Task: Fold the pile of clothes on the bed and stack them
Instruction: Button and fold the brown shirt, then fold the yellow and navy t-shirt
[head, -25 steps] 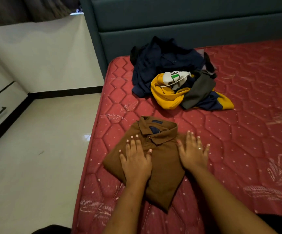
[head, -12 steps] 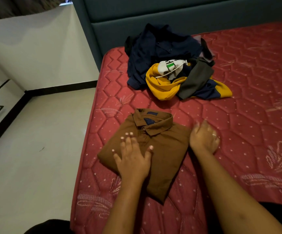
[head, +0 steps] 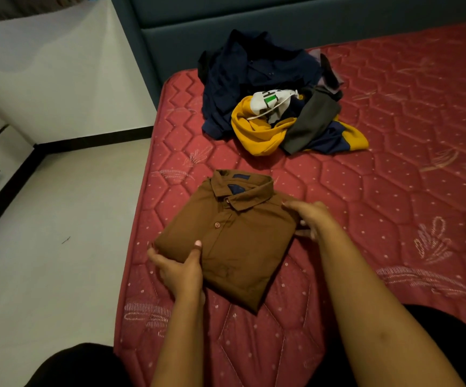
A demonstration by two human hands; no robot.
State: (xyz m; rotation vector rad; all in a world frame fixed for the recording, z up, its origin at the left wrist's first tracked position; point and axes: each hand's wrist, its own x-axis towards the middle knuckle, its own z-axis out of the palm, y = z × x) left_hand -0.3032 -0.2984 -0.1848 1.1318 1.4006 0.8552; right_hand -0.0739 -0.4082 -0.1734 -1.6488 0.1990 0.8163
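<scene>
A: Folded brown button-up cotton shirt [head: 234, 236], centre of frame, flat on red quilted mattress [head: 365, 219], collar toward top of frame. Near lower-left mattress edge, pale floor [head: 58, 247] just beyond.

B: Grips?

A: Left hand [head: 180, 268] at lower-left corner of shirt, thumb on top, fingers tucked under, pinching fabric. Right hand [head: 311, 219] at right edge below collar, thumb on top, fingers curled under edge, likewise pinching.

B: Rest of load?

A: Unfolded heap [head: 276, 107] upper centre, against teal padded headboard [head: 282, 29]: navy, mustard yellow, grey, white with green mark. Well apart from shirt. No stack visible yet.

B: Risks, judged from here?

A: Only two edges held; lifted so, middle likely to sag and tucked sleeves to slip out, undoing fold. Uneven lift likely to skew collar. Shirt close to mattress edge; loose grip or leftward drag could send it to floor. Set down too near heap, could tangle with loose sleeves.
</scene>
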